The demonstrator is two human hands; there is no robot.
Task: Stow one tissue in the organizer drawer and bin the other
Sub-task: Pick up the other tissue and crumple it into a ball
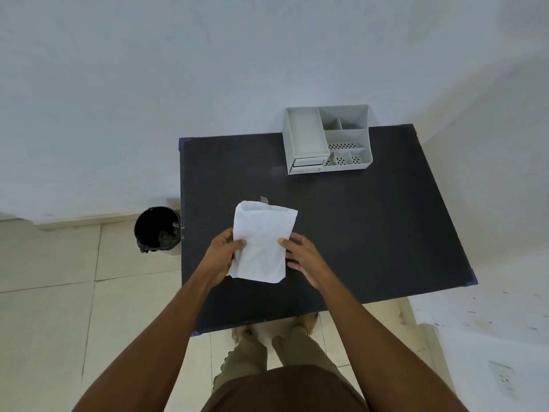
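A folded white tissue is held just above the black table, near its front left. My left hand pinches its left edge and my right hand pinches its right edge. A small grey corner of something pokes out behind the tissue's top edge; I cannot tell what it is. The grey organizer stands at the table's back edge, with its two small drawers shut at its front left. A round black bin with a dark liner stands on the floor left of the table.
A white wall runs behind the table. Pale floor tiles lie to the left and in front. A white surface sits at the right. My legs and feet are under the table's front edge.
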